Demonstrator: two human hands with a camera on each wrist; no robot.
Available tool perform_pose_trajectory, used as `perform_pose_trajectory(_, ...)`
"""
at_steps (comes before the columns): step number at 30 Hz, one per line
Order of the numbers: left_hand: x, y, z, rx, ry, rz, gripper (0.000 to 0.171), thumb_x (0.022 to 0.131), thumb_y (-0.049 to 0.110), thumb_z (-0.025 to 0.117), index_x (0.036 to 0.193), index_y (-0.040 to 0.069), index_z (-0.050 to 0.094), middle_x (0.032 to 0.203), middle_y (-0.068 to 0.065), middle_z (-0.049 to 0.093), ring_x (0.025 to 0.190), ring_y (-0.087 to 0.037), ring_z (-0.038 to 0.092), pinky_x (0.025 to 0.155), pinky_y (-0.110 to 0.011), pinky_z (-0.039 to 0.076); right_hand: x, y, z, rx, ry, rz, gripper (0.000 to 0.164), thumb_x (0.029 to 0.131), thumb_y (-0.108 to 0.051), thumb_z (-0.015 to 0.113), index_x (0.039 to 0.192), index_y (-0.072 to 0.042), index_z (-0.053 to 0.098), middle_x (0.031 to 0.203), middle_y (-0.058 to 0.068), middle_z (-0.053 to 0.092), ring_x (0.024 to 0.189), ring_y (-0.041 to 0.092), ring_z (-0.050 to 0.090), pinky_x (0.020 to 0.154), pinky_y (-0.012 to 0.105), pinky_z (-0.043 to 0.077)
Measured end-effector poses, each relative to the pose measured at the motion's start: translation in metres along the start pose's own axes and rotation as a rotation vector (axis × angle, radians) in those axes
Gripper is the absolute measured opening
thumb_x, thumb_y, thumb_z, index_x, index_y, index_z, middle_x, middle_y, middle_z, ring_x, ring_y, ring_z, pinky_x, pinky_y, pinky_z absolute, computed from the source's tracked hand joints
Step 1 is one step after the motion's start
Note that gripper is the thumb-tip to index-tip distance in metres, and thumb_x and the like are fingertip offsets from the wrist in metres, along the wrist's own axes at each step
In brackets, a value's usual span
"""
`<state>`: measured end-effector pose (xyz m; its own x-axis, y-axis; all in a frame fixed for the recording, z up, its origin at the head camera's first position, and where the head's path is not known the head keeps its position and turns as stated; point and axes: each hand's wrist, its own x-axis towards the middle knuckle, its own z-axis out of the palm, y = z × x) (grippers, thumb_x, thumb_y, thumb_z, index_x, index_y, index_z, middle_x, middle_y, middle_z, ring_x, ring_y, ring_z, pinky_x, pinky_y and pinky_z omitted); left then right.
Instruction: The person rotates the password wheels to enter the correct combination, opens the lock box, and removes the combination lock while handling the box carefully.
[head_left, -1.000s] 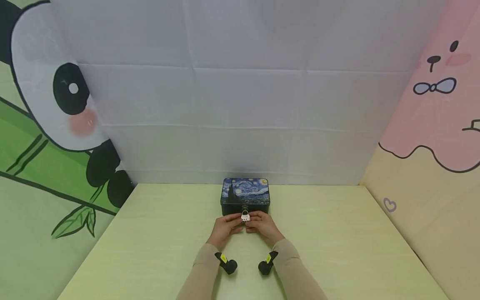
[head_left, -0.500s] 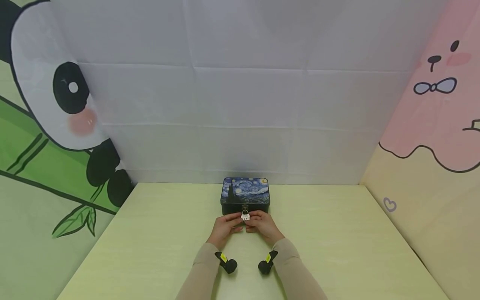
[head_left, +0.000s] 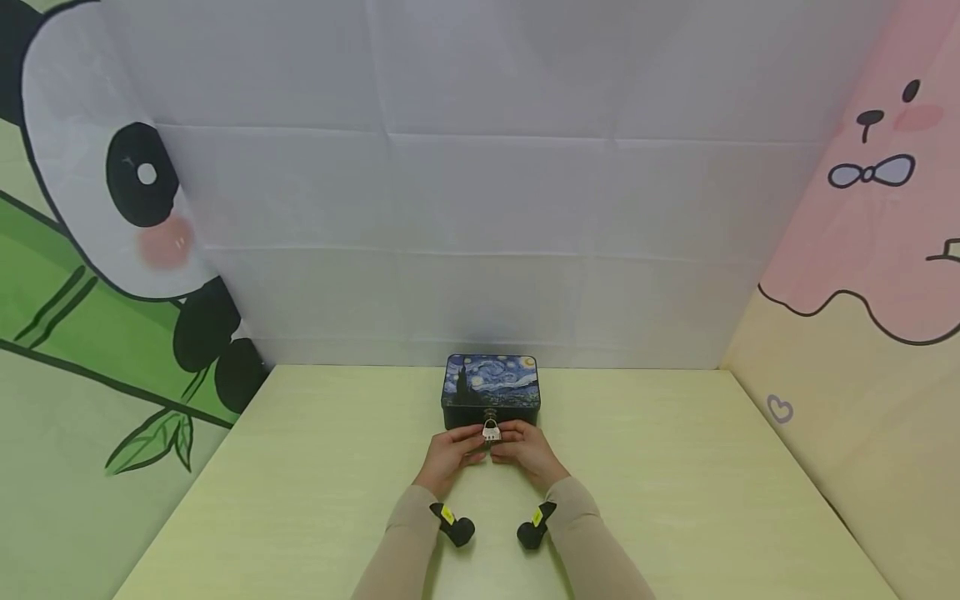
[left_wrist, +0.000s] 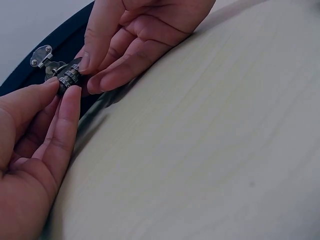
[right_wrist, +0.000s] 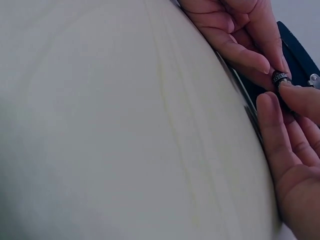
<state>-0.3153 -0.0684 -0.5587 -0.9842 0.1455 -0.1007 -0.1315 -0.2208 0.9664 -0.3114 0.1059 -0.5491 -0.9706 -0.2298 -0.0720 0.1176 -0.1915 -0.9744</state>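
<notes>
At box [head_left: 491, 382] front, left fingers [left_wrist: 64, 125], right fingers [left_wrist: 119, 75] pinch padlock [head_left: 491, 432]; dial digits [left_wrist: 71, 75] illegible.

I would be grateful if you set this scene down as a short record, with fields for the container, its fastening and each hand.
container: dark tin box with a swirling blue night-sky picture on its closed lid
surface: pale table
fastening: padlock with number dials, at the metal clasp on the box's front
dial reading: too small to tell
left hand: pinches the padlock from the left
right hand: holds the padlock from the right, thumb on the dials
sleeves: beige, a black device at each wrist
</notes>
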Motion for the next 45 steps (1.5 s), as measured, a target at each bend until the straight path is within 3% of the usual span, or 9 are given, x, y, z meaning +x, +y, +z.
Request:
perform_pose_trajectory(6, -0.0024, -0.0003, 0.0003, 0.004, 0.005, -0.001, 0.035, 0.095, -0.003, 0.063, 0.128, -0.016, 0.058, 0.121, -0.023, 0.065, 0.085, -0.016, 0.070, 0.076, -0.030, 0.062, -0.0067, -0.0063, 0.0023, 0.007, -0.011, -0.003, 0.039, 0.090, 0.016, 0.059, 0.126, 0.020, 0.044, 0.103, 0.017, 0.066, 0.074, 0.014, 0.067, 0.074, 0.032, 0.062)
perform_pose_trajectory(15, -0.0005, -0.0015, 0.0004, 0.005, 0.011, 0.001, 0.034, 0.095, -0.004, 0.062, 0.127, -0.016, 0.059, 0.121, -0.022, 0.066, 0.082, -0.015, 0.070, 0.075, -0.029, 0.062, -0.0026, -0.0016, 0.0002, 0.001, -0.017, -0.005, 0.036, 0.091, 0.013, 0.059, 0.124, 0.019, 0.046, 0.097, 0.011, 0.067, 0.073, 0.014, 0.067, 0.071, 0.029, 0.062)
perform_pose_trajectory(33, -0.0005, 0.0002, 0.0004, 0.007, 0.007, 0.001, 0.034, 0.096, -0.004, 0.062, 0.127, -0.016, 0.059, 0.119, -0.021, 0.066, 0.083, -0.015, 0.071, 0.076, -0.029, 0.062, -0.0010, -0.0035, 0.0007, -0.012, -0.021, 0.007, 0.035, 0.093, 0.009, 0.061, 0.124, 0.019, 0.047, 0.094, 0.010, 0.068, 0.071, 0.014, 0.068, 0.070, 0.029, 0.062)
perform_pose_trajectory(45, -0.0023, 0.0014, 0.0006, -0.001, 0.006, 0.002, 0.035, 0.095, -0.004, 0.064, 0.127, -0.017, 0.058, 0.119, -0.022, 0.066, 0.084, -0.015, 0.070, 0.076, -0.030, 0.062, -0.0007, -0.0001, 0.0000, 0.016, -0.004, -0.013, 0.040, 0.085, 0.018, 0.062, 0.123, 0.018, 0.048, 0.099, 0.013, 0.067, 0.075, 0.015, 0.067, 0.073, 0.031, 0.062)
